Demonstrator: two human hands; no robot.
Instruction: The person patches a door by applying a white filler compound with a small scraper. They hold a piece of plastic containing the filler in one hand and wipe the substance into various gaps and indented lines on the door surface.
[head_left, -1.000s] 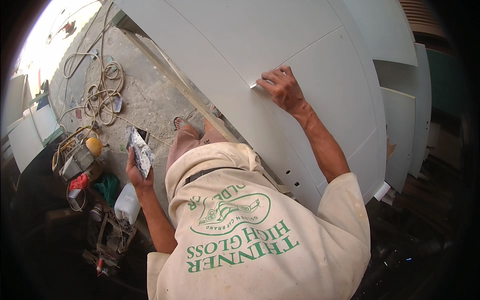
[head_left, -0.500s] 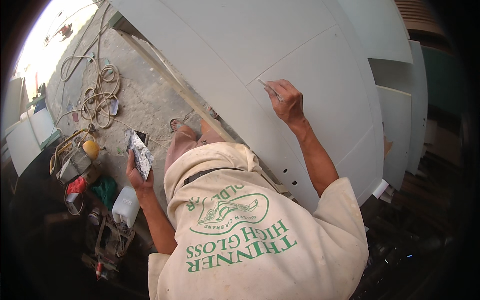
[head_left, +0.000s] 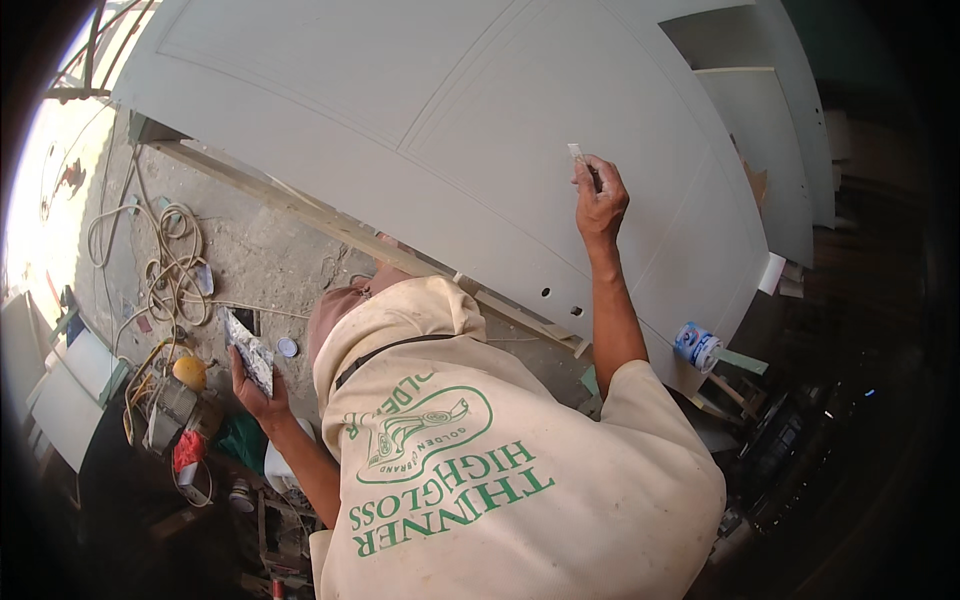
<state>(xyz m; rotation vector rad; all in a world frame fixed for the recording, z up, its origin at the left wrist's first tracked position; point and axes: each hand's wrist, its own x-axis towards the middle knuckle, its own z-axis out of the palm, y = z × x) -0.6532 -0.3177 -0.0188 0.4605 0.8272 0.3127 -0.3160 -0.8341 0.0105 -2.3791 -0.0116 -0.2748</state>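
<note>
My right hand (head_left: 602,205) is closed around a small putty knife (head_left: 574,151), its pale blade pointing up over the large light-grey door panel (head_left: 480,190). Whether the blade touches the panel cannot be made out. Thin grooves cross the panel, and two dark holes sit by its near edge. Down at the left, my left hand (head_left: 258,398) grips a flat plate (head_left: 252,354) smeared with white and grey putty, held out over the floor beside the panel.
Wooden rails (head_left: 290,200) run under the panel's near edge. A blue-and-white can (head_left: 697,346) stands at its lower right corner. Coiled cable (head_left: 172,250) lies on the concrete floor at left, near a compressor-like machine (head_left: 172,410). More grey panels (head_left: 765,140) stand at right.
My right hand has moved the putty knife away from the groove crossing toward the panel's right part. The view has turned, bringing the can into sight. My left hand still holds the plate.
</note>
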